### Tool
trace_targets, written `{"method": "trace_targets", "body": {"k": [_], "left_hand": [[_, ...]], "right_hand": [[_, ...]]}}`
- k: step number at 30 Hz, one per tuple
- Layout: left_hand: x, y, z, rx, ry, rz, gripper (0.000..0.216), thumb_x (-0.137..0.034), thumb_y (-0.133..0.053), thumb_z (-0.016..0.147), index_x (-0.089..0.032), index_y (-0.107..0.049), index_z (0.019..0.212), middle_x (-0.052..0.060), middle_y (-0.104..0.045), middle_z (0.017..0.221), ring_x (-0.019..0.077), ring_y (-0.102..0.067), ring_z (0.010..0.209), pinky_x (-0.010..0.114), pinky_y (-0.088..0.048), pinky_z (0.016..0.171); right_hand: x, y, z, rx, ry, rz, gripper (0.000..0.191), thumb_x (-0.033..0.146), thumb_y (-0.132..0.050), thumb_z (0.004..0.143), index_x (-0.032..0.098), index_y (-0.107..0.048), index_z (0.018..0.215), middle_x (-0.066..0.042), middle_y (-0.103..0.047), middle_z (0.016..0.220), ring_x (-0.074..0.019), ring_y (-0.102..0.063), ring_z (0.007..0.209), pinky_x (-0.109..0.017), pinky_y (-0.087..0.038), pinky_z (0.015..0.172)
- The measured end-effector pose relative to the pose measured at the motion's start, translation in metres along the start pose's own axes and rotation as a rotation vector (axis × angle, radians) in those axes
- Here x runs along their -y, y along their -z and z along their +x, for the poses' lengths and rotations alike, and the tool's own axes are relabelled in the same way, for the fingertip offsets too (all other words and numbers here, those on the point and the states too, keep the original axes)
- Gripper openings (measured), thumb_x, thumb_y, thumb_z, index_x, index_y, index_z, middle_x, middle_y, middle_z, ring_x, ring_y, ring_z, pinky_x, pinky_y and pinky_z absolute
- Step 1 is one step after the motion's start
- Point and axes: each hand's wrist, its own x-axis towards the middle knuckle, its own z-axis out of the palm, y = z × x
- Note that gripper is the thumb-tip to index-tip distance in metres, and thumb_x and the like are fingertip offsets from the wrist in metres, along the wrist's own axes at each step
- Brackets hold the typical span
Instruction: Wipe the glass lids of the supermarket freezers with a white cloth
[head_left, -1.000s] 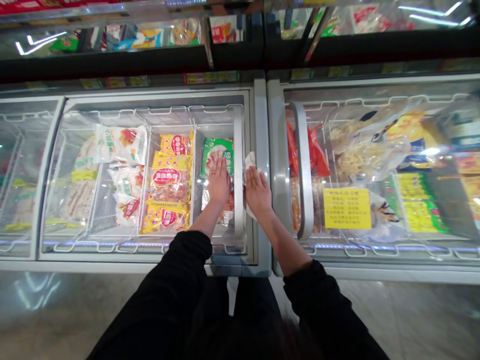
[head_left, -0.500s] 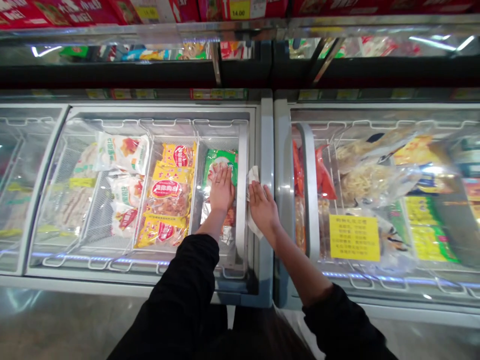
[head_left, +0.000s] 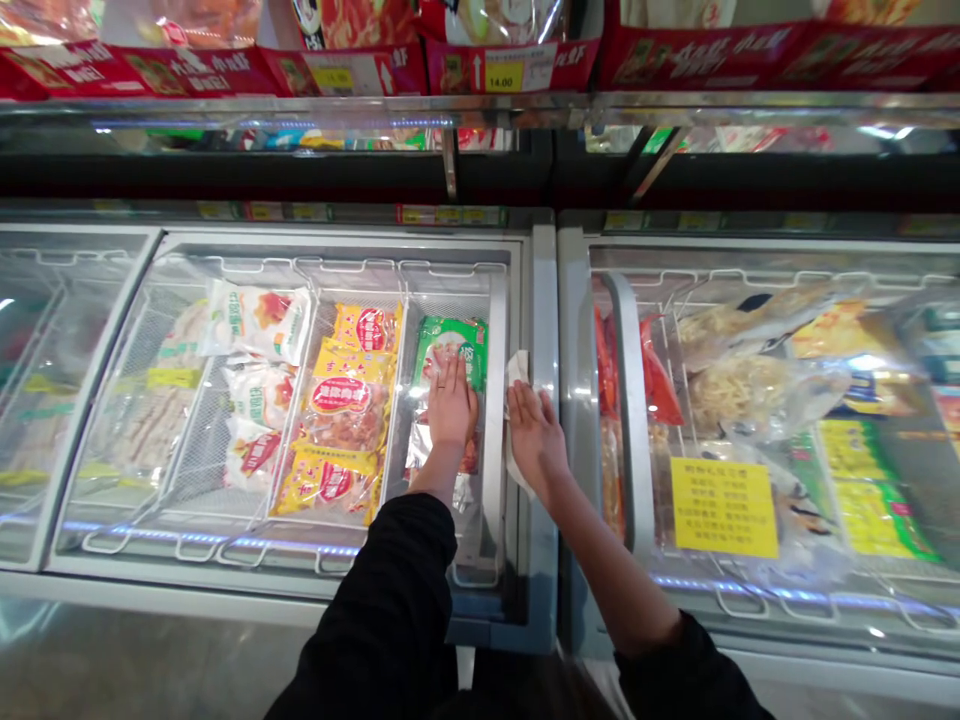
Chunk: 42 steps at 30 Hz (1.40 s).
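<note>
My left hand lies flat with its fingers stretched out, over a green packet in the right-hand basket of the chest freezer. It seems to rest on the glass lid above that packet. Just right of the lid's light grey upright handle, my right hand presses a white cloth onto the lid's edge by the frame. Its fingers lie over the cloth, which sticks out above and below them. Yellow bags of frozen food lie in the basket to the left.
A second freezer stands close on the right, with a curved grey handle and a yellow notice on its glass. White bags lie further left. Across the back runs a metal-edged shelf with red boxes.
The view has tilted up slightly, so more of the red boxes shows. Both hands stay at nearly the same spots on the freezer, the right one still on the cloth.
</note>
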Motion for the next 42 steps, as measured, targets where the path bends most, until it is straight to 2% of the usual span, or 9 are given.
{"method": "trace_targets", "body": {"k": [4,8,13,17,21,30,34,38,42], "left_hand": [[0.000,0.002,-0.001,-0.001,0.027,-0.018,0.068,-0.014,-0.040,0.106,-0.015,-0.034,0.173,0.009,-0.029,0.181,0.0227,-0.026,0.170,0.048,-0.026,0.142],[0.000,0.002,0.000,0.031,0.027,0.004,0.063,-0.013,-0.040,0.106,-0.002,-0.039,0.168,0.017,-0.030,0.181,0.0266,-0.027,0.170,0.047,-0.021,0.142],[0.001,0.000,0.001,0.040,0.023,0.018,0.060,-0.013,-0.039,0.108,-0.003,-0.039,0.167,0.018,-0.036,0.179,0.0254,-0.029,0.169,0.044,-0.020,0.142],[0.003,-0.002,0.000,0.028,0.017,0.001,0.061,-0.013,-0.043,0.106,-0.005,-0.040,0.167,0.018,-0.039,0.178,0.0270,-0.031,0.168,0.047,-0.022,0.142],[0.004,-0.001,-0.001,0.031,0.009,0.002,0.065,-0.013,-0.046,0.104,-0.007,-0.040,0.168,0.018,-0.038,0.177,0.0288,-0.032,0.168,0.049,-0.023,0.142],[0.006,-0.005,-0.002,0.026,0.030,0.083,0.072,-0.014,-0.041,0.104,-0.018,-0.033,0.175,0.013,-0.040,0.177,0.0247,-0.028,0.168,0.049,-0.028,0.141],[0.006,-0.004,-0.002,0.044,0.038,0.097,0.078,-0.015,-0.042,0.103,-0.024,-0.026,0.178,0.008,-0.038,0.177,0.0225,-0.025,0.168,0.046,-0.028,0.142],[0.003,0.000,-0.002,0.054,0.026,0.100,0.082,-0.015,-0.041,0.103,-0.024,-0.017,0.180,0.007,-0.037,0.177,0.0234,-0.023,0.168,0.049,-0.029,0.142],[0.002,0.001,-0.002,0.066,0.030,0.105,0.088,-0.014,-0.045,0.101,-0.030,-0.010,0.180,0.003,-0.036,0.176,0.0238,-0.023,0.167,0.051,-0.031,0.141]], "right_hand": [[-0.004,0.001,0.000,0.014,0.006,0.005,0.070,0.003,-0.033,0.101,0.012,-0.047,0.169,-0.015,-0.052,0.170,-0.0266,-0.045,0.161,-0.051,-0.034,0.136],[-0.022,0.017,0.065,0.062,0.001,0.013,0.067,0.007,-0.033,0.104,0.009,-0.046,0.170,-0.018,-0.049,0.171,-0.0295,-0.042,0.163,-0.053,-0.026,0.139],[-0.033,0.033,0.123,0.052,-0.015,-0.049,0.063,0.008,-0.029,0.106,0.002,-0.049,0.166,-0.021,-0.050,0.170,-0.0287,-0.042,0.163,-0.054,-0.022,0.139],[-0.024,0.028,0.099,0.076,-0.023,-0.043,0.063,0.007,-0.029,0.106,-0.001,-0.050,0.164,-0.023,-0.048,0.171,-0.0298,-0.042,0.163,-0.053,-0.024,0.139],[-0.020,0.020,0.072,0.048,-0.004,-0.007,0.066,0.009,-0.030,0.106,0.011,-0.045,0.170,-0.016,-0.049,0.172,-0.0274,-0.042,0.163,-0.053,-0.025,0.139],[-0.035,0.033,0.164,0.000,-0.078,-0.044,0.061,0.006,-0.034,0.106,0.006,-0.054,0.163,-0.021,-0.053,0.167,-0.0286,-0.045,0.162,-0.053,-0.028,0.137],[-0.028,0.029,0.147,0.011,-0.066,-0.038,0.060,0.008,-0.032,0.107,0.005,-0.056,0.162,-0.020,-0.051,0.169,-0.0284,-0.047,0.160,-0.050,-0.028,0.138],[-0.026,0.024,0.121,0.011,-0.011,-0.032,0.061,0.011,-0.035,0.107,0.016,-0.057,0.164,-0.011,-0.053,0.170,-0.0225,-0.049,0.159,-0.040,-0.029,0.138],[-0.033,0.032,0.156,0.011,-0.005,-0.057,0.060,0.008,-0.034,0.107,0.007,-0.054,0.164,-0.017,-0.051,0.170,-0.0263,-0.049,0.159,-0.045,-0.028,0.138]]}}
